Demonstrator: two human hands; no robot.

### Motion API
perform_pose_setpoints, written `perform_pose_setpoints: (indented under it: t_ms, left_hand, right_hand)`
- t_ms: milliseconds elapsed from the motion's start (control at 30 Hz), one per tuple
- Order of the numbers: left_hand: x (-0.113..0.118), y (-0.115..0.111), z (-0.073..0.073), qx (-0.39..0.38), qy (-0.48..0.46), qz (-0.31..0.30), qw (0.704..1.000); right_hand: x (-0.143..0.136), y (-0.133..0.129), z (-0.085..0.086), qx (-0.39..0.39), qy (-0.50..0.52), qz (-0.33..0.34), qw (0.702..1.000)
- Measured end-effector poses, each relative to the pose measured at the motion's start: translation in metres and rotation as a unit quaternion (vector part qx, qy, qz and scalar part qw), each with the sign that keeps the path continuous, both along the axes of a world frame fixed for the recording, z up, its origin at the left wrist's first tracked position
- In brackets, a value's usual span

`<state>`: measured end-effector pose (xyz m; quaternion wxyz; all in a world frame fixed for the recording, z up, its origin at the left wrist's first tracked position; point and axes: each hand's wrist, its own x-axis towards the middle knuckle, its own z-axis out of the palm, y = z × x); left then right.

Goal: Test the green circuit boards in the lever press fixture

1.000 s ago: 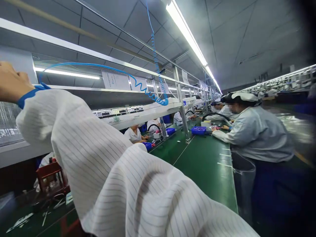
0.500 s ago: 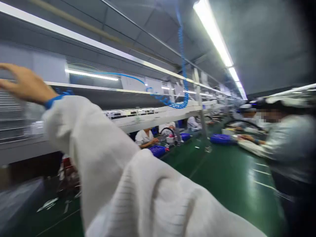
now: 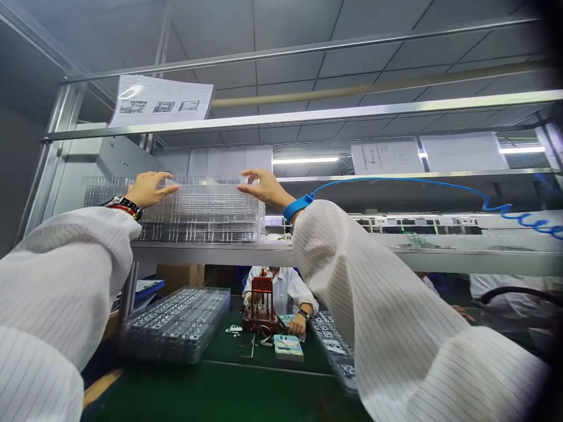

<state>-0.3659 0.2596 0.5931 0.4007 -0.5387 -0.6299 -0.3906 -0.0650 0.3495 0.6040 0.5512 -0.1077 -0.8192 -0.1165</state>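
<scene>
A stack of clear plastic trays [image 3: 202, 214] sits on the shelf in front of me, above eye level. My left hand [image 3: 149, 189] is at the front of its top layer, thumb below and fingers above the rim of the uppermost clear plastic tray [image 3: 206, 180]. Near the right end of that tray, my right hand [image 3: 266, 189] grips in the same way, thumb and forefinger around the edge. A blue wrist strap [image 3: 298, 206] with a blue cord circles my right wrist.
Below the shelf [image 3: 211, 253], tray stacks with small parts stand at left [image 3: 180, 322] and right [image 3: 334, 346] on the green bench [image 3: 220, 392]. A red fixture [image 3: 261, 299] and a small box [image 3: 288, 347] lie between. A co-worker [image 3: 281, 290] sits opposite. Coiled blue cord [image 3: 528, 220] hangs right.
My view has swung left to face the shelf. My right hand, earlier reaching out with nothing visible in it, is now on the top tray; my left hand has come into view there too.
</scene>
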Motion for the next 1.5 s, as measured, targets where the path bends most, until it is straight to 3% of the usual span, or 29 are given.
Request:
perform_pose_setpoints:
  t_ms: [267, 533, 700, 800, 867, 933, 1000, 1133, 1233, 1333, 1400, 1500]
  left_hand:
    - [0.019, -0.013, -0.012, -0.013, 0.008, 0.028, 0.999]
    - [0.015, -0.006, -0.034, 0.029, 0.024, 0.034, 0.999]
    - [0.015, -0.007, -0.031, 0.012, -0.003, 0.03, 0.999]
    - [0.018, -0.017, -0.033, -0.05, -0.023, 0.032, 0.998]
    - [0.023, -0.028, -0.049, -0.057, -0.037, 0.022, 0.997]
    - [0.031, -0.042, -0.082, -0.004, -0.045, -0.01, 0.999]
    - [0.045, -0.06, -0.132, 0.062, -0.049, -0.064, 0.995]
    - [0.085, -0.104, -0.263, 0.023, -0.063, -0.199, 0.978]
    - [0.124, -0.134, -0.37, -0.082, -0.142, -0.249, 0.955]
    - [0.172, -0.154, -0.461, -0.17, -0.189, -0.255, 0.933]
    - [0.205, -0.161, -0.504, -0.231, -0.163, -0.26, 0.923]
    - [0.249, -0.166, -0.537, -0.299, -0.05, -0.279, 0.911]
  right_hand:
    - [-0.003, 0.004, -0.015, 0.026, 0.067, -0.027, 0.997]
    - [-0.003, 0.007, -0.03, 0.095, 0.049, -0.05, 0.993]
    - [-0.006, -0.005, -0.038, 0.071, 0.055, -0.109, 0.99]
    - [0.001, -0.021, -0.035, 0.029, -0.007, -0.147, 0.989]
    - [0.014, -0.034, -0.036, 0.011, -0.077, -0.176, 0.981]
    - [0.033, -0.052, -0.048, 0.026, -0.131, -0.193, 0.972]
    - [0.059, -0.074, -0.078, 0.073, -0.16, -0.17, 0.97]
    - [0.119, -0.123, -0.179, 0.108, -0.193, -0.059, 0.973]
    - [0.159, -0.148, -0.256, 0.019, -0.164, -0.027, 0.986]
    - [0.182, -0.159, -0.31, -0.103, -0.058, 0.014, 0.993]
    - [0.189, -0.163, -0.334, -0.157, 0.015, 0.043, 0.987]
    - [0.19, -0.169, -0.363, -0.184, 0.039, 0.071, 0.98]
